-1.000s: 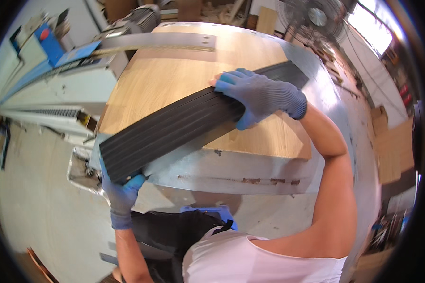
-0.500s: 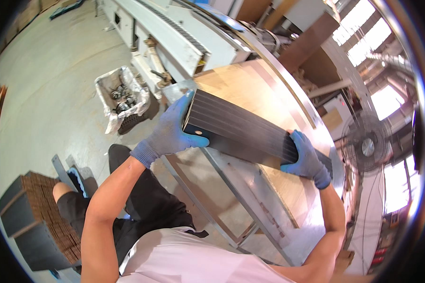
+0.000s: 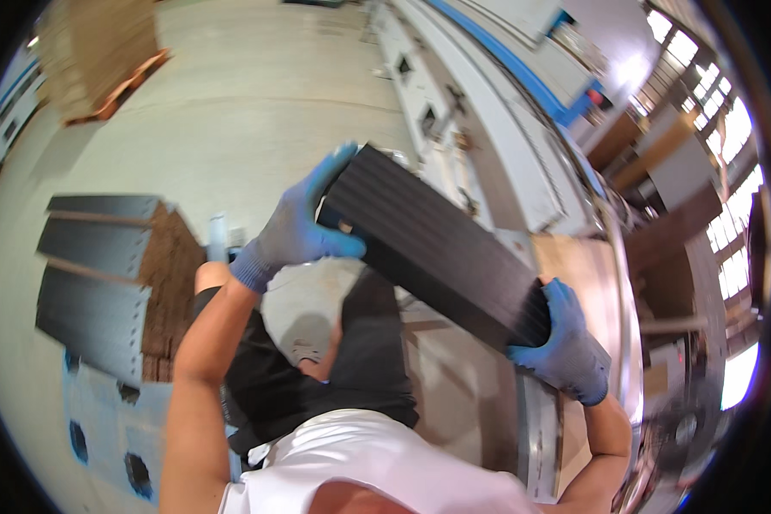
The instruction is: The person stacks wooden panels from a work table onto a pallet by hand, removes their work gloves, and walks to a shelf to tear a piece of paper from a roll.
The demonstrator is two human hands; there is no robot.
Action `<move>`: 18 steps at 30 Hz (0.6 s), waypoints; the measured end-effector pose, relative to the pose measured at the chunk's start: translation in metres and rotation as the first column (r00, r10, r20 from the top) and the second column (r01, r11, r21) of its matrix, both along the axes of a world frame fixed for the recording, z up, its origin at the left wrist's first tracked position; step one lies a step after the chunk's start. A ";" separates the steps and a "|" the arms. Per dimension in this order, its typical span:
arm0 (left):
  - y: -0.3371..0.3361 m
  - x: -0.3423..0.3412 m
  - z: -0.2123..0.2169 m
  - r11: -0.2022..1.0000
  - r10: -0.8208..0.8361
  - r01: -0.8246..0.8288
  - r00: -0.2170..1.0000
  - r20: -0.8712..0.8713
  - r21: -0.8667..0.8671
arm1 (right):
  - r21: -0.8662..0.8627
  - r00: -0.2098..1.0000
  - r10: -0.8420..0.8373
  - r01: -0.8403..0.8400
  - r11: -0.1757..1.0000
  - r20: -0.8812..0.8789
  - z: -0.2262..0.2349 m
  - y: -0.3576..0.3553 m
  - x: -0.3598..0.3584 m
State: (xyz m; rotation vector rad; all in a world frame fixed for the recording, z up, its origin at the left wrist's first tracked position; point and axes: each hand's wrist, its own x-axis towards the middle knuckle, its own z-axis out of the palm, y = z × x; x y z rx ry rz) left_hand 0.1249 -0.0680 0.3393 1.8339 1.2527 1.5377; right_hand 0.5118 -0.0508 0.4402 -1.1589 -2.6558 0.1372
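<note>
A long dark ribbed panel (image 3: 441, 248) hangs in the air in front of me, slanting from upper left to lower right. My left hand (image 3: 295, 227), in a blue glove, grips its upper left end. My right hand (image 3: 565, 347), also gloved in blue, holds the lower right end. The panel is lifted off the wooden table top (image 3: 574, 265), which lies just behind its right end.
A stack of similar dark panels (image 3: 103, 274) sits on the floor at my left, on a blue pallet (image 3: 103, 428). A long white and blue machine (image 3: 488, 111) runs along the upper right. A stack of brown boards (image 3: 98, 51) stands on the concrete floor at top left.
I have lifted the panel off the table and turned left with it; the view has swung so the floor stack of panels now shows. Both hands keep their grip.
</note>
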 end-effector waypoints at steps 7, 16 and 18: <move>-0.047 -0.022 -0.038 0.917 0.230 -0.381 0.744 0.628 0.116 | -0.196 0.934 0.189 -0.255 0.947 -0.302 0.030 0.030 -0.152; -0.073 0.016 -0.080 0.913 -0.134 -0.291 0.445 0.885 0.285 | -0.564 0.812 0.478 -0.580 0.588 -0.336 0.021 -0.011 -0.352; -0.097 0.002 -0.075 0.822 0.038 -0.511 0.489 0.872 0.251 | -0.649 0.776 0.501 -0.612 0.452 -0.383 -0.006 -0.018 -0.385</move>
